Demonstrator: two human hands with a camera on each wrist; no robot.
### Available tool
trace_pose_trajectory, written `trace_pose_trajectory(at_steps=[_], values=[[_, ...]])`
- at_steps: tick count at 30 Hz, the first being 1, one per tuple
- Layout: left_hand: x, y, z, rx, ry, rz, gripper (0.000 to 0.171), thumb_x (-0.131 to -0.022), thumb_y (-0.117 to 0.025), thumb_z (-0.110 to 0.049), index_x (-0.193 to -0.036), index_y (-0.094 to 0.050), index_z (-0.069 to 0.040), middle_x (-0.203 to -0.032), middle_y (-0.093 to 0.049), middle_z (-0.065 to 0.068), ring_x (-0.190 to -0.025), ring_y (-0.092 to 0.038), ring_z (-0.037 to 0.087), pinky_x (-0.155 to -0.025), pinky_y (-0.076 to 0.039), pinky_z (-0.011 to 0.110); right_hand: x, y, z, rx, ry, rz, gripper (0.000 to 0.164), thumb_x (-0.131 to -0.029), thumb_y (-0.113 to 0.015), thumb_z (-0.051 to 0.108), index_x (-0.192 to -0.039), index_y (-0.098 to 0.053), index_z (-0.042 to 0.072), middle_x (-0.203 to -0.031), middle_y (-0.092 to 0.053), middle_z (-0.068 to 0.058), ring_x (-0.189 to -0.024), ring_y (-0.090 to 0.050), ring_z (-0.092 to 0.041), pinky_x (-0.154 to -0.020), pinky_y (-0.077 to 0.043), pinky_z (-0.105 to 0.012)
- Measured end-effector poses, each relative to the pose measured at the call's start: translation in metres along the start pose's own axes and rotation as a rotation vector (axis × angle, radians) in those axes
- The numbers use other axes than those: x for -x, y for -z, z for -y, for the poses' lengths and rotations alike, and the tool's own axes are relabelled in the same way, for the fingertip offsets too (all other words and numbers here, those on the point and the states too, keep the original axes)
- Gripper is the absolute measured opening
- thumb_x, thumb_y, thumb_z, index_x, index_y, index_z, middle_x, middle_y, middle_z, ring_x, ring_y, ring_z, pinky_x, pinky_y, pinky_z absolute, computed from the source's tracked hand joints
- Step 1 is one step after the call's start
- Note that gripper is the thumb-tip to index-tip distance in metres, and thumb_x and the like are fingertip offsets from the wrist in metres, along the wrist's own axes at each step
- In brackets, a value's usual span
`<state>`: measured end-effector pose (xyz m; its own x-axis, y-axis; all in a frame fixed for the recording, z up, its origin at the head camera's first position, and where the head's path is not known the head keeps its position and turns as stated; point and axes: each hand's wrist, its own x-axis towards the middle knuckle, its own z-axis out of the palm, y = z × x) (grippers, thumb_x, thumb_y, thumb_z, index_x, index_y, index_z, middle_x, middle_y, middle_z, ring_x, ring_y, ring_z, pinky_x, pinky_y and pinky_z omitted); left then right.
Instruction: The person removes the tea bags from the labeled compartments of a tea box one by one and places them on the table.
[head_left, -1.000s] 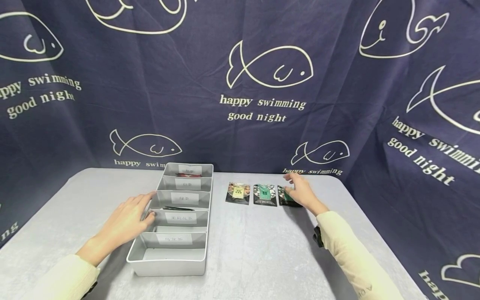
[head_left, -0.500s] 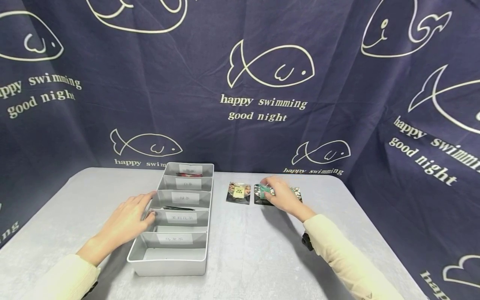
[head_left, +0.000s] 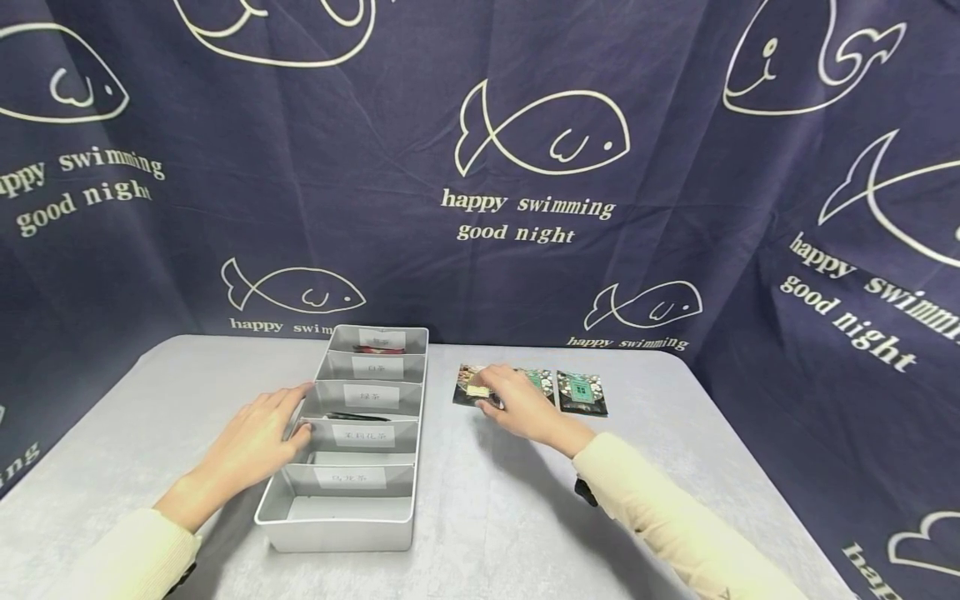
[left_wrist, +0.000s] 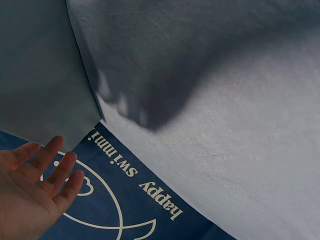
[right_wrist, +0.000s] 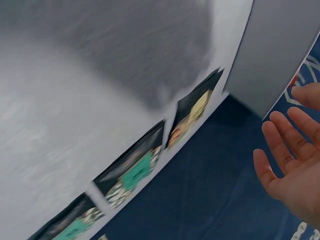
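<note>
Curtained booth: navy fish-print cloth (head_left: 405, 208) on three sides of a table (head_left: 510, 517)

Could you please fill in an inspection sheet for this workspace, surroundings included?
Surface: pale grey table, shadowed by the arms.
Job's things: grey box with five labelled compartments, a reddish item in the farthest and a dark item in the middle one; yellow-labelled packet, middle green-labelled packet and outer green-labelled packet in a row to its right.
Clutter: nothing seen.
Hands: left hand at the box's left side; right hand over the packets, fingers loose.
Cables: nothing seen.
Surroundings: dark blue fish-print cloth behind and beside the table.
</note>
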<state>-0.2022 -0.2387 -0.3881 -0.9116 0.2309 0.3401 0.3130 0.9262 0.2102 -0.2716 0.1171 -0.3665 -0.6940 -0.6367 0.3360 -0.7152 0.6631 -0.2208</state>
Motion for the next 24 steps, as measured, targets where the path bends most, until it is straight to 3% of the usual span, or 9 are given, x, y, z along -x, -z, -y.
trace_pose_trajectory(at_steps=[11, 16, 24], values=[[0.0, -0.001, 0.0, -0.003, -0.007, -0.004, 0.055, -0.083, -0.056, -0.023, -0.132, -0.042, -0.001, -0.124, -0.054, 0.021, -0.112, -0.049, 0.042, -0.092, -0.04, 0.057, -0.019, -0.005, 0.035, 0.06, 0.125, 0.02, 0.024, -0.085, -0.06, 0.019, -0.108, -0.059, 0.01, -0.107, -0.062, -0.003, -0.106, -0.055, -0.02, -0.093, -0.044, -0.039], [0.0, -0.001, 0.0, -0.005, -0.01, -0.006, 0.055, -0.083, -0.056, -0.023, -0.132, -0.042, -0.001, -0.124, -0.054, 0.021, -0.112, -0.05, 0.042, -0.091, -0.04, 0.057, -0.027, -0.011, 0.044, 0.073, 0.166, 0.046, 0.026, -0.087, -0.058, 0.023, -0.109, -0.059, 0.01, -0.109, -0.062, -0.001, -0.108, -0.055, -0.019, -0.097, -0.043, -0.04], [0.0, -0.001, 0.0, -0.003, -0.011, -0.009, 0.055, -0.083, -0.056, -0.023, -0.132, -0.042, -0.001, -0.124, -0.054, 0.022, -0.112, -0.05, 0.042, -0.092, -0.04, 0.057, -0.034, -0.016, 0.055, 0.122, 0.222, 0.067, 0.025, -0.089, -0.054, 0.027, -0.109, -0.06, 0.012, -0.108, -0.061, 0.002, -0.106, -0.053, -0.016, -0.093, -0.044, -0.034]])
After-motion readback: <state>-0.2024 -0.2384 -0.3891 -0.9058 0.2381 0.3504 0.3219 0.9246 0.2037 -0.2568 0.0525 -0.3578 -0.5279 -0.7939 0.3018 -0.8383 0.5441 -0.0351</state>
